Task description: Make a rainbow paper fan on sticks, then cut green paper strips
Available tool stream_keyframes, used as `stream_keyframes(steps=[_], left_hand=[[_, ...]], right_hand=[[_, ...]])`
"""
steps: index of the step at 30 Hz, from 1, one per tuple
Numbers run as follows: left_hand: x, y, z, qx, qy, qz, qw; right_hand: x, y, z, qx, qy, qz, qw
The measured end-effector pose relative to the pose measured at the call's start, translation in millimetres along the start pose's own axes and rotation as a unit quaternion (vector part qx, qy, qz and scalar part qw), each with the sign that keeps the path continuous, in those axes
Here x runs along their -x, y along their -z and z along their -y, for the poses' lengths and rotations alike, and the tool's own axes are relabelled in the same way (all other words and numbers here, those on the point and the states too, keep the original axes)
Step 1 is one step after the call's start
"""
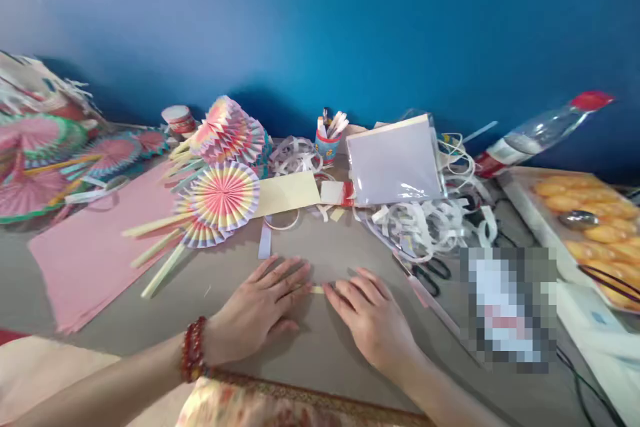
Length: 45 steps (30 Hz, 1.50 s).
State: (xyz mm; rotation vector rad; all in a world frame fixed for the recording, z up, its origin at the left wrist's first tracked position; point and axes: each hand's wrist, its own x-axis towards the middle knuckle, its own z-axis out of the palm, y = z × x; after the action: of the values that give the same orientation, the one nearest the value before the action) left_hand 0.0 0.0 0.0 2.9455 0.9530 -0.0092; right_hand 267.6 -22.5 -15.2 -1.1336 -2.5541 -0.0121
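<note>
Head view: at the bottom edge lies a patterned cloth (240, 403); just above it, a red beaded bracelet (193, 350) circles the person's left wrist; the left hand (257, 310), left of centre, lies palm down and flat, fingers extended; the right hand (373, 320), right of centre, is loosely bent, fingertips down at a narrow pale-yellow strip (317, 289), though whether it pinches or only presses cannot be told; the strip shows in the gap between the two hands, its visible length running left to right across the frame, so it lies right of the left fingertips and left of the right ones, neither hand clearly nearer; its ends are hidden; beyond, a lavender strip (265, 241); mid-left, a pleated paper fan (224, 192); farther, upper centre, a blue cup (328, 148) before the blue wall (350, 27)
</note>
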Motion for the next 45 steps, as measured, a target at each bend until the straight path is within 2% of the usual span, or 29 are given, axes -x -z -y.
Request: stream_keyframes(steps=[6,10,12,14,19,21,32,37,41,45], left_hand=[[36,0.6,8,-0.011,0.034,-0.01,0.999],[52,0.1,2,-0.025,0.075,-0.029,0.996],[48,3.4,-6,-0.023,0.096,-0.046,0.994],[36,8.3,-15,-0.01,0.088,-0.055,0.995],[-6,10.8,-26,0.085,-0.041,0.003,0.996],[-14,7.1,-24,0.11,-0.061,0.013,0.992],[-12,-1.1,-19,0.14,-0.062,0.01,0.988],[-13,-1.4,-19,0.144,-0.062,0.01,0.988],[-13,-2.2,-20,0.14,-0.055,0.008,0.989],[-2,-4.0,-17,0.115,-0.039,-0.004,0.993]], right_hand=[[-3,-2,-3,-0.026,-0.009,-0.015,1.0],[-2,-2,-3,-0.027,-0.011,-0.015,0.999],[-2,-2,-3,-0.021,-0.008,-0.018,1.0],[-3,-2,-3,-0.016,-0.003,-0.018,1.0],[-5,-2,-1,-0.019,-0.012,-0.006,1.0],[-3,1,-1,-0.013,-0.017,-0.003,1.0],[43,23,-15,0.04,-0.098,-0.016,0.994],[25,28,-4,0.018,-0.096,-0.024,0.995],[10,19,5,0.012,-0.067,0.008,0.998],[13,10,4,0.027,-0.075,0.008,0.997]])
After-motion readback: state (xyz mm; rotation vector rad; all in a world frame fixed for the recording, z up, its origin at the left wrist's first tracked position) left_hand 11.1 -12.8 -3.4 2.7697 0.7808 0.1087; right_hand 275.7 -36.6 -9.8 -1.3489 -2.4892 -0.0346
